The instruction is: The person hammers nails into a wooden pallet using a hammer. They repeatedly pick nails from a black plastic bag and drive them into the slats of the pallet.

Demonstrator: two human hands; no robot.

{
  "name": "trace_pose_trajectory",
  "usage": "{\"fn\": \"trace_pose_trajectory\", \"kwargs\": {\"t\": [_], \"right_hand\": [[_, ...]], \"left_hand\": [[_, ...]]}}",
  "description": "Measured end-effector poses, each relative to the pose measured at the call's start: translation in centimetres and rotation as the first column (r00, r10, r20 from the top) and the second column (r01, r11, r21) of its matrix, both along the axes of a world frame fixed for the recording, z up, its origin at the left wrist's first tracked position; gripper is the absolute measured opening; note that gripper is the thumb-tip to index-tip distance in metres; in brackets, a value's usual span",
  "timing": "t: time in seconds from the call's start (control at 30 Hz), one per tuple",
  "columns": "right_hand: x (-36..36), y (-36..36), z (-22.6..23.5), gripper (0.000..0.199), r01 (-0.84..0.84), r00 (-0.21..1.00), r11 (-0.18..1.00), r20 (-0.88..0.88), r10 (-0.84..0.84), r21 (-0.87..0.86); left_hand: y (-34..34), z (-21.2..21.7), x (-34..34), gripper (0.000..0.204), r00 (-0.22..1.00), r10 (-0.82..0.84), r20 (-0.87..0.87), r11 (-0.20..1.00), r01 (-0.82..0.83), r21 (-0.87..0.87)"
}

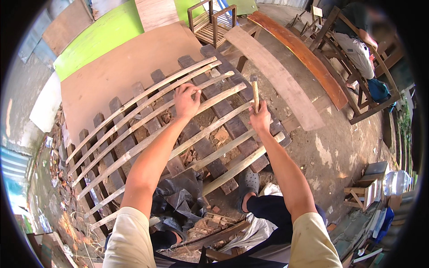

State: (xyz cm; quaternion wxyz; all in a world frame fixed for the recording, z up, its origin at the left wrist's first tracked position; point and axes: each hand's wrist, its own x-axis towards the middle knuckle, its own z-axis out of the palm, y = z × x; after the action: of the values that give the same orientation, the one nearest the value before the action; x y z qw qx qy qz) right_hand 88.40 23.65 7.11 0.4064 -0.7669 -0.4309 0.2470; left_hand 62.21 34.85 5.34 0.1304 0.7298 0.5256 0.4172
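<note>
Dark planks (220, 108), crossed by pale strips (221, 97).
Strips laid in a spaced row, placing apparently done; whether any are fastened cannot be told. Left hand (187, 100): fingers bent, over the upper strips, any pinched item unclear. Right hand (260, 117): closed round a hammer (255, 91), head up, near the strips' right ends.
</note>
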Motion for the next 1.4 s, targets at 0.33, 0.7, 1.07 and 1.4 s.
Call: {"fn": "trace_pose_trajectory", "kwargs": {"t": [0.33,0.7,1.07,1.4], "right_hand": [[0.2,-0.3,-0.1,0.026,-0.014,1.0,0.998,-0.016,0.015,0.055],[0.0,-0.7,2.3,0.025,-0.018,0.992,1.0,-0.123,0.016,-0.01],[0.2,7.3,7.0,0.033,-0.086,0.995,0.996,-0.057,0.085,-0.025],[0.4,7.8,5.1,0.036,-0.167,0.982,0.985,0.085,0.17,-0.049]], "left_hand": [[8.1,-0.1,11.2,0.019,0.944,-0.184,0.274,0.951,0.241,-0.191],[11.4,-1.4,11.5,0.025,0.92,-0.239,0.31,0.942,0.297,-0.154],[10.4,-0.4,13.0,0.028,0.992,-0.121,0.028,0.949,0.124,-0.288],[10.5,-1.0,13.2,0.023,0.995,-0.096,0.008,0.961,0.095,-0.26]]}}
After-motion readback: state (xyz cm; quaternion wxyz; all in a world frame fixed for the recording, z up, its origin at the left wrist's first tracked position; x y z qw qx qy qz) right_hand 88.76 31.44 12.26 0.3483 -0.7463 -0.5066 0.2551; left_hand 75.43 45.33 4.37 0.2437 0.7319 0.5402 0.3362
